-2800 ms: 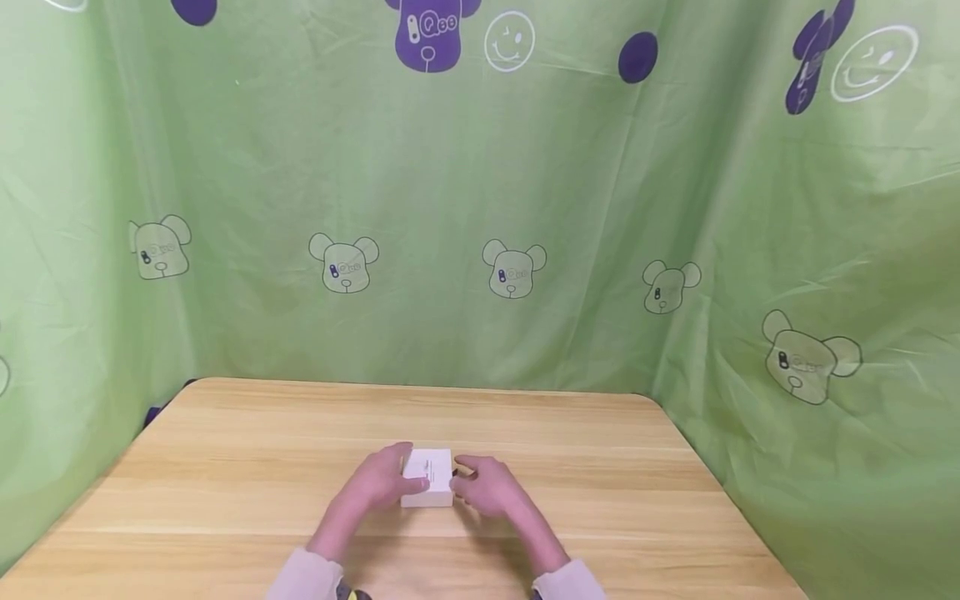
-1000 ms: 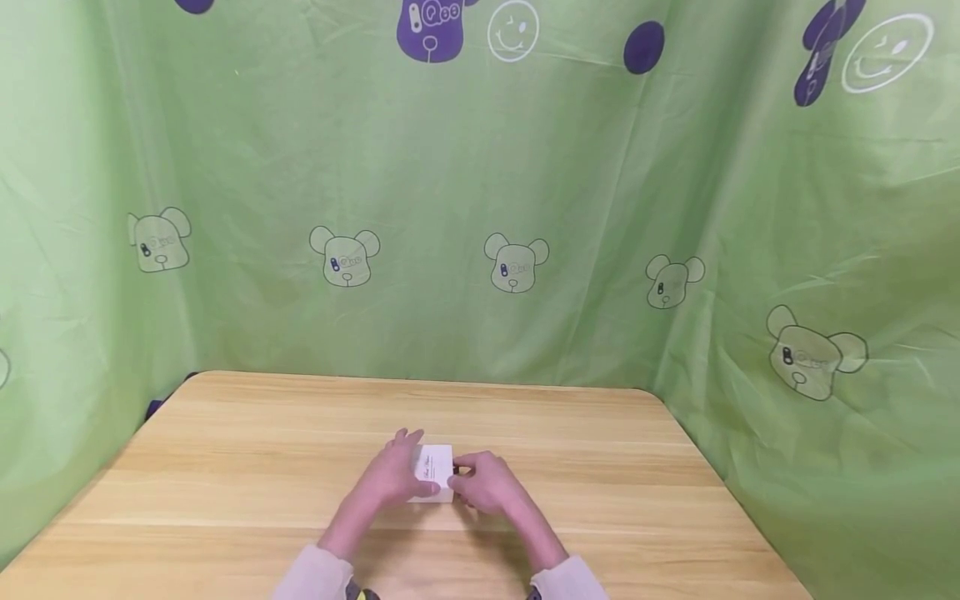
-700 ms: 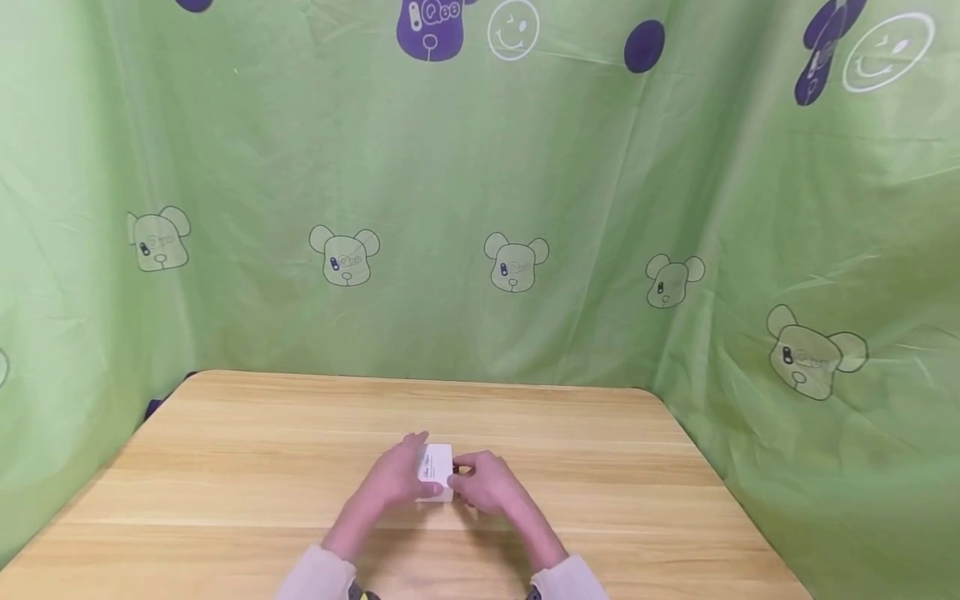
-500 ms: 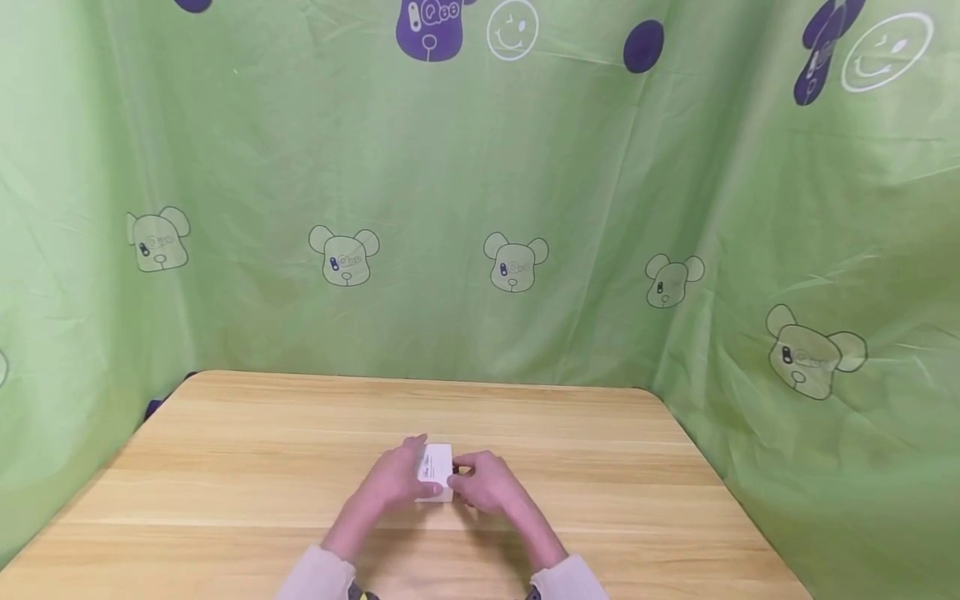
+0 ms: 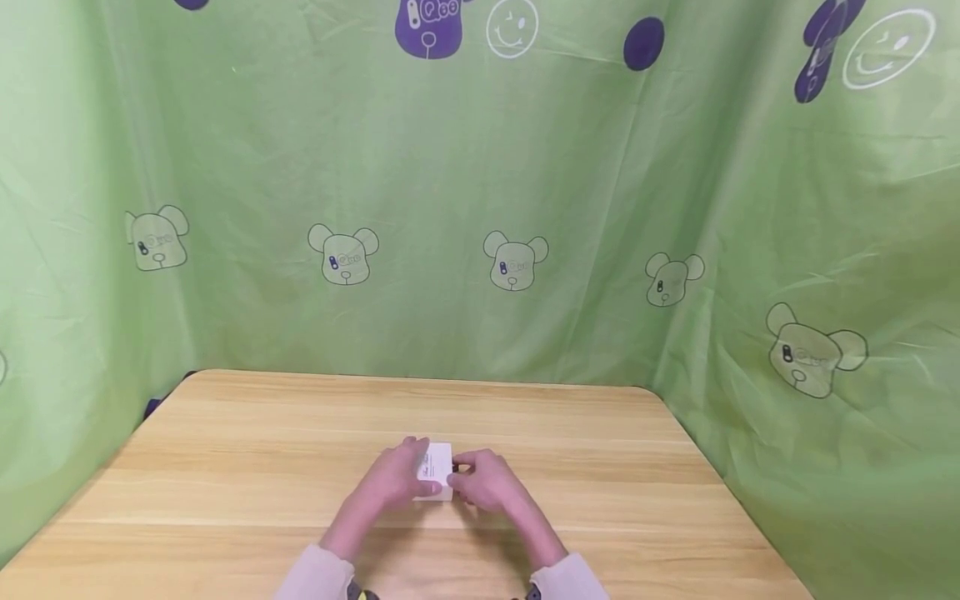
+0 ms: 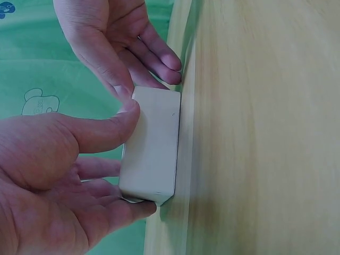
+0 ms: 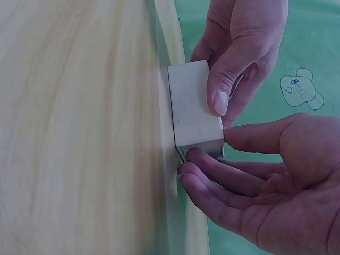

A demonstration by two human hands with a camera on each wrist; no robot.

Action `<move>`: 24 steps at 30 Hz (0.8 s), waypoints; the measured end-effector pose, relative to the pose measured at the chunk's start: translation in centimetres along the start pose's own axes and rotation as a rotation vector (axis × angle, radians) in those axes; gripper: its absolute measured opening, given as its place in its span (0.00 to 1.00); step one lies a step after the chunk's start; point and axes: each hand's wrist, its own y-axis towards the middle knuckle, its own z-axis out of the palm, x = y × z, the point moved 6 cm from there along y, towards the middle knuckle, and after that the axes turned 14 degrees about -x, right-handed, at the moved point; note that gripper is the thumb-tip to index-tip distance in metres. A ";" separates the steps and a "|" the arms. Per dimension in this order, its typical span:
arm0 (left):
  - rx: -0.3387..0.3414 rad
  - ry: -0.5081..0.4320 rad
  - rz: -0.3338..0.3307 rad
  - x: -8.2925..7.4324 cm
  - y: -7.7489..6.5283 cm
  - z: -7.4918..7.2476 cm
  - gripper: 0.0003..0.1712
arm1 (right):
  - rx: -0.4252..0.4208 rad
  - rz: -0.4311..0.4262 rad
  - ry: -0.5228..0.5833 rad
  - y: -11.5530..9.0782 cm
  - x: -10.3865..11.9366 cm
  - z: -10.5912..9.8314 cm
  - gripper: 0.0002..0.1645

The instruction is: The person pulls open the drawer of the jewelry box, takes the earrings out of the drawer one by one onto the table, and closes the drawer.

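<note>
A small white box [image 5: 437,462] with dark printed lettering lies on the wooden table in the head view. My left hand [image 5: 395,477] holds it from the left, thumb along the near side and fingers round the left end and far side. In the left wrist view the plain near side of the box [image 6: 151,141] faces the camera. My right hand [image 5: 483,481] is at the right end, its thumb and fingertips against the end edges in the right wrist view. A small dark patch shows between these fingers and the box; what it is cannot be made out.
The light wooden table [image 5: 600,442] extends around both hands. A green curtain [image 5: 427,167] printed with bear heads and smiley faces hangs behind the table and along both sides.
Over the last few seconds my left hand has slid right, covering more of the box. My right fingers have drawn in against its right end. In the last half second almost nothing moves.
</note>
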 end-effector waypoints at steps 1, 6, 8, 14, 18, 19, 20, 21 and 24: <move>0.000 -0.005 -0.002 0.0 0.0 0.0 0.47 | -0.001 0.004 0.006 0.0 0.0 0.0 0.28; -0.003 -0.016 0.004 0.1 0.0 0.0 0.46 | -0.010 0.011 0.035 0.1 -0.1 -0.2 0.25; -0.007 -0.018 0.008 0.0 0.0 0.0 0.45 | -0.018 0.010 0.052 0.2 -0.2 -0.2 0.23; -0.009 -0.020 0.002 0.0 0.0 -0.1 0.45 | -0.041 0.015 0.103 0.5 -0.5 -0.3 0.19; -0.004 -0.016 -0.009 0.0 0.1 -0.1 0.46 | -0.053 0.027 0.131 0.6 -0.7 -0.3 0.17; -0.003 -0.016 -0.010 0.1 0.1 0.0 0.46 | -0.056 0.030 0.138 0.6 -0.8 -0.3 0.16; -0.004 -0.019 -0.012 0.1 0.1 0.0 0.46 | -0.058 0.034 0.150 0.6 -0.8 -0.3 0.16; -0.006 -0.022 -0.014 0.1 0.1 -0.1 0.46 | -0.060 0.039 0.161 0.6 -0.9 -0.3 0.15; -0.007 -0.028 -0.020 0.1 0.0 -0.1 0.46 | -0.071 0.043 0.185 0.7 -1.0 -0.2 0.14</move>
